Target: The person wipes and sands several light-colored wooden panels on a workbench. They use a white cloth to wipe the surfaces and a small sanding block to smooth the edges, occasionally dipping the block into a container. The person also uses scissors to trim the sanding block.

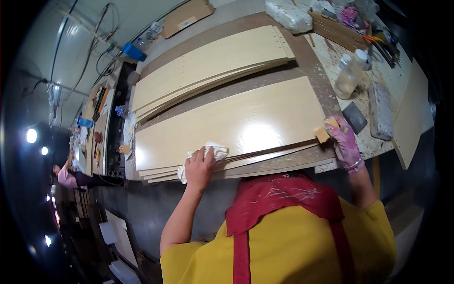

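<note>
My bare left hand is closed on a crumpled white cloth, pressed against the front edge of a pale wooden board. This long, glossy board lies on top of a small stack of similar boards. At the stack's right end, my right hand wears a pink, stained glove. Its fingers grip a small tan block, perhaps a sanding sponge, held at the board's right corner. Behind lies a second stack of pale boards with small drilled holes along its edges.
On the right stand a cloudy plastic bottle, a dark flat pad and a wrapped grey block. Tools and scraps crowd the far right. A blue container sits at the far left; a person works at another bench.
</note>
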A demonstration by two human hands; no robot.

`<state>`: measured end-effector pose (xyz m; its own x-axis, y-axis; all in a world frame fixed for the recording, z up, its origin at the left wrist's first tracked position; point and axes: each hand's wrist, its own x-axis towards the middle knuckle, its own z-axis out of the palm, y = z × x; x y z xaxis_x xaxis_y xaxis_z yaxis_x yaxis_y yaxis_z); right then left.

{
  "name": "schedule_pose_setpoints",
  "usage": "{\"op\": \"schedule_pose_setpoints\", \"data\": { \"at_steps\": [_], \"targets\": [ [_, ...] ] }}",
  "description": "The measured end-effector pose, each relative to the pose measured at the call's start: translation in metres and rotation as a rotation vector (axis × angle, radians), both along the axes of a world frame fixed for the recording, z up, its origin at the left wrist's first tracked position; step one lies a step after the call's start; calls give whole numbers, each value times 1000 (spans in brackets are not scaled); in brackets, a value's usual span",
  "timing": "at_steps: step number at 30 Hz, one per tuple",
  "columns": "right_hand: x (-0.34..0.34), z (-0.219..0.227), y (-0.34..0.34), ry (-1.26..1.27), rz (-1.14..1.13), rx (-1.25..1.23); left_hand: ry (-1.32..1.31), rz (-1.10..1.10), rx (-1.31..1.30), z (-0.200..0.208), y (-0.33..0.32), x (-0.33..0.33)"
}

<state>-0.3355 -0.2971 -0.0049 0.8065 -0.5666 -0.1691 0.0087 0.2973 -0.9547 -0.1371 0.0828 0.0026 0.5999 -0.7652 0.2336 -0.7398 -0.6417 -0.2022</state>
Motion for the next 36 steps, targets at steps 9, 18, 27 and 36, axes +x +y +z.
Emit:
{"op": "schedule_pose_setpoints", "data": {
  "at_steps": [9, 18, 27, 36],
  "targets": [
    [-4, -8, -11, 29, 82, 293, 42, -71, -46, 1, 15, -3],
    [-21, -22, 1, -31, 98, 280, 176, 17, 25, 10, 21, -14],
    [-58, 25, 22, -133, 122, 396, -75, -17, -9, 34, 17, -25],
    [-87, 44, -34, -389, -110, 595, -214, -247, 120, 116, 12, 8]
  ]
}}
